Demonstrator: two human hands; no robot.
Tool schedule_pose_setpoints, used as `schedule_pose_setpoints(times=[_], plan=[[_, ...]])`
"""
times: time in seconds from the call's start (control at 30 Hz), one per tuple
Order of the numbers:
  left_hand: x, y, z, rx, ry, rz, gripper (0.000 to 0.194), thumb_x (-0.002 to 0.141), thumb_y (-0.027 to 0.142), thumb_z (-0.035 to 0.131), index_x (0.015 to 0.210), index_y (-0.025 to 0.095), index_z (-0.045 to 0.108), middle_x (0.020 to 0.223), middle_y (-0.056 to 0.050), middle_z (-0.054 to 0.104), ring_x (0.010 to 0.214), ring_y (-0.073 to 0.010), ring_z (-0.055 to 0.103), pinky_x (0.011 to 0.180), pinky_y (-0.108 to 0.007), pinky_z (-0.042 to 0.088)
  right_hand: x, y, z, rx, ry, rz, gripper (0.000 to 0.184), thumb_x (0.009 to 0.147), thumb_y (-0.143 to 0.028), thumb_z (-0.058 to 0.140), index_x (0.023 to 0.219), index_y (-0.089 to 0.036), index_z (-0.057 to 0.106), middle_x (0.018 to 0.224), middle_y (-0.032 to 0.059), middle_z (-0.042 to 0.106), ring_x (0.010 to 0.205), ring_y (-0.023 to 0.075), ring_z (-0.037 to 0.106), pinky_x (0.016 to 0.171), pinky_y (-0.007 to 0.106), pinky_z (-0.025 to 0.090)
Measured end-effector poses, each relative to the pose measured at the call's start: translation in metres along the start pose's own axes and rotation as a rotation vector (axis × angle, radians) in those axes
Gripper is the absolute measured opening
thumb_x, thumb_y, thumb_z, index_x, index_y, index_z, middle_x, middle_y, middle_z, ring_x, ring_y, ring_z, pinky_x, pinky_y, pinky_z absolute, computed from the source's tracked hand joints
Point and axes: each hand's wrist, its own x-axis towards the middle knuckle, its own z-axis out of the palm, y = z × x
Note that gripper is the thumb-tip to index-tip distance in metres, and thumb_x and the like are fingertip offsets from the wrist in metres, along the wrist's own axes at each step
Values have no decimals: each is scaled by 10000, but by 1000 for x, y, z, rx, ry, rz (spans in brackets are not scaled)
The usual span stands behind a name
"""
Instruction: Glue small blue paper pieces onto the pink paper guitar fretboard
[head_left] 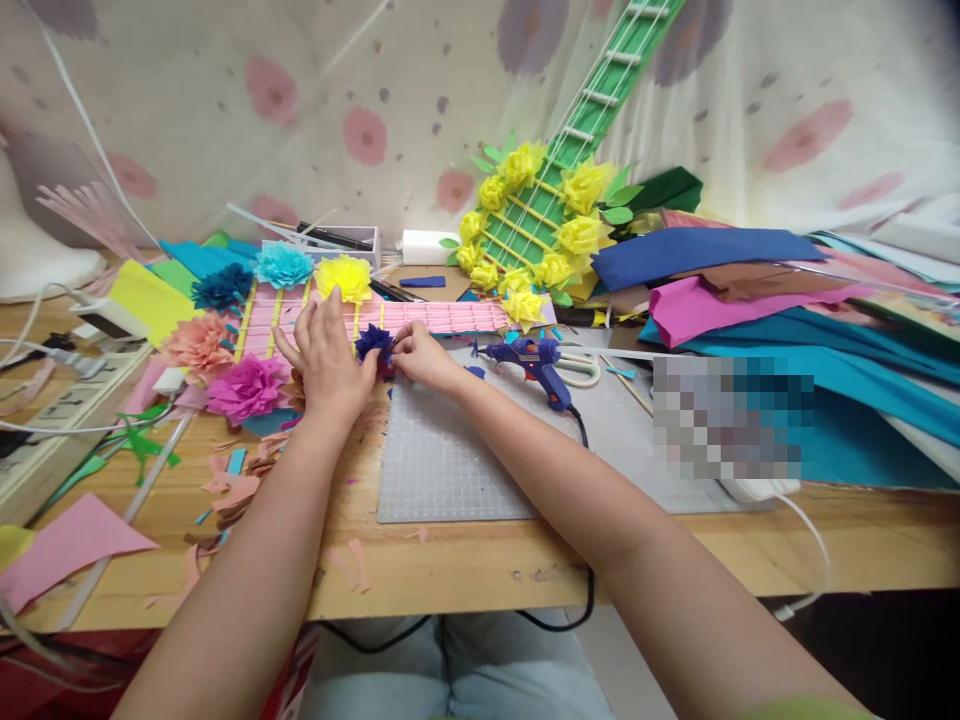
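Observation:
A small dark blue paper flower (373,344) sits between both my hands at the far edge of the grey cutting mat (442,460). My left hand (324,358) lies beside it with fingers stretched forward and the thumb side against the flower. My right hand (418,355) pinches the flower's right side with closed fingers. Just beyond lies a pink paper guitar shape (442,317) with yellow strips, ringed by paper flowers: yellow (343,277), light blue (283,265), dark teal (222,288), peach (198,345) and magenta (246,388).
A blue glue gun (534,360) lies right of my hands, its black cord running off the table's front edge. Scissors (581,368) lie behind it. Stacked coloured paper sheets (750,300) fill the right. A green paper guitar with yellow flowers (551,215) leans at the back. Paper scraps (232,490) litter the left.

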Motion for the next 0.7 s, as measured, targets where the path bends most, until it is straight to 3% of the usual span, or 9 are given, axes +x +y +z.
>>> schedule_pose_setpoints(times=[0.17,0.47,0.7], plan=[[0,-2,1,-4,6,-12,798,682,235,634,1397,202,282,1444,-150,355,1378,-320,204,1099,-599,-20,4,0,1,-100,31,-28,327,650,-70,522,795,-235,281,611,-90,492,597,103,508,576,223,396],[-1,1,-2,20,4,-31,801,675,238,650,1392,197,297,1437,-156,364,1370,-325,223,1103,-596,-2,5,-4,-2,-14,-45,-38,307,674,-100,504,836,-238,283,595,-103,443,514,93,461,491,197,366],[0,-3,1,-8,-1,-34,801,681,257,647,1395,209,285,1444,-149,350,1377,-323,203,1105,-596,9,-2,-5,-8,-24,-48,-48,354,654,-128,554,864,-238,292,619,-92,515,546,105,510,542,240,463]])
